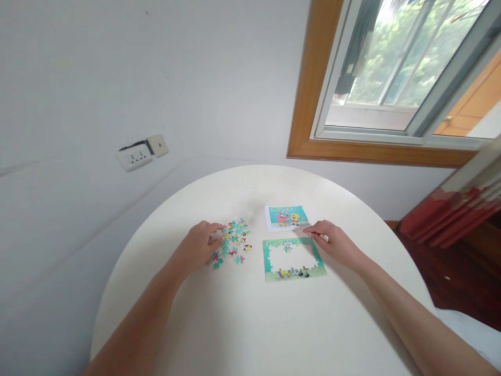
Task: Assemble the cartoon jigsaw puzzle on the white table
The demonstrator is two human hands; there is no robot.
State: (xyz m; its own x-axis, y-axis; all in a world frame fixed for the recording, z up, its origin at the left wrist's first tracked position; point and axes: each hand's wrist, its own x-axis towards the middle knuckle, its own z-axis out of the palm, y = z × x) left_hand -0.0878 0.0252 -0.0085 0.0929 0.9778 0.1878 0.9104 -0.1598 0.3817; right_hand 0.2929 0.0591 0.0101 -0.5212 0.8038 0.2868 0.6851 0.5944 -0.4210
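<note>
My left hand [200, 243] rests at the left edge of a loose spread of jigsaw pieces [235, 240], with a gap between its curved thumb and forefinger. The pieces are teal, yellow and pink. My right hand [332, 243] hovers by the upper right corner of a jigsaw border [267, 263], its fingers drawn together; what lies in them is too small to name. The border is a joined frame with a white middle, and a few pieces hang from its top edge. Just behind it lies a reference picture [287, 216] with a pink and a yellow cartoon figure.
Everything lies on a round white table [235, 324] that stands against a white wall [215, 78]. A wall socket [135, 156] is at the left. To the right are a wood-framed window [299, 125] and a red and beige curtain [450, 209].
</note>
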